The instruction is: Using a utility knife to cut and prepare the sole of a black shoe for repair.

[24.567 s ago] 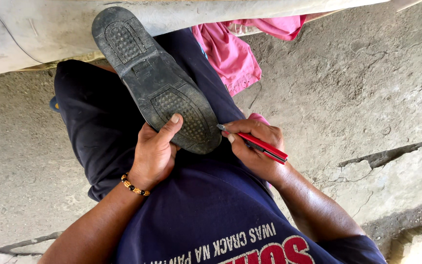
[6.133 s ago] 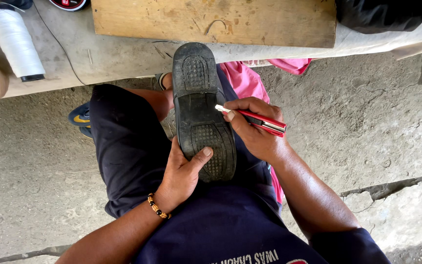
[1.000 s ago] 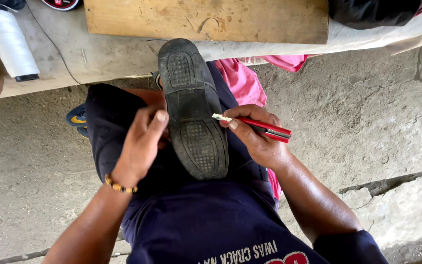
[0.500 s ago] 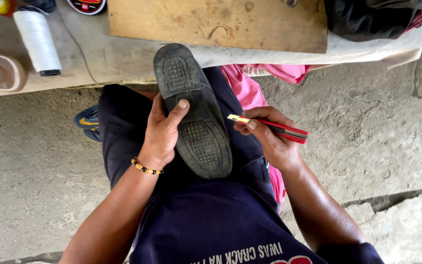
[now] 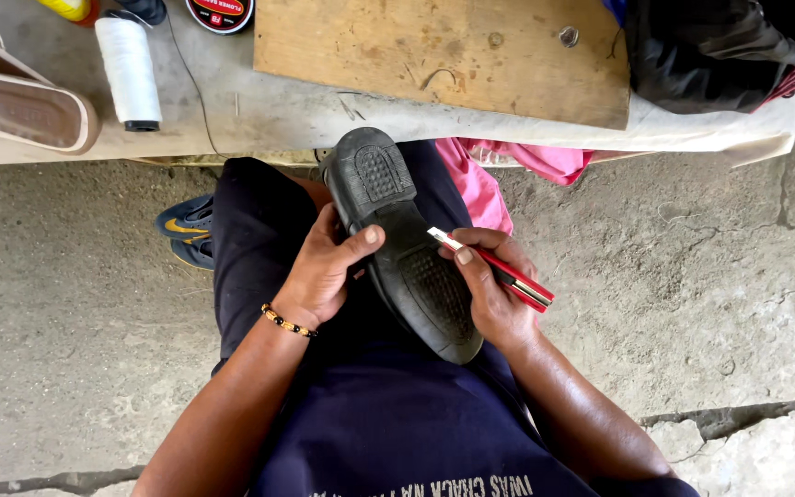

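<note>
A black shoe (image 5: 407,239) lies sole up across my lap, heel pointing away from me. My left hand (image 5: 324,271) grips its left edge near the middle, thumb pressed on the sole; a beaded bracelet sits on that wrist. My right hand (image 5: 494,294) holds a red utility knife (image 5: 499,271) against the right edge of the sole, its blade tip touching the rubber.
A low concrete bench (image 5: 278,110) ahead carries a wooden board (image 5: 443,51), a white thread spool (image 5: 129,69), a brown sandal (image 5: 20,92), a round tin (image 5: 220,12) and a dark bag (image 5: 720,51). Pink cloth (image 5: 508,170) hangs below. My foot wears a blue sandal (image 5: 186,230) on cracked concrete floor.
My left hand slid down from the heel part to the middle of the shoe's edge. The knife moved in and its tip now touches the sole's right edge.
</note>
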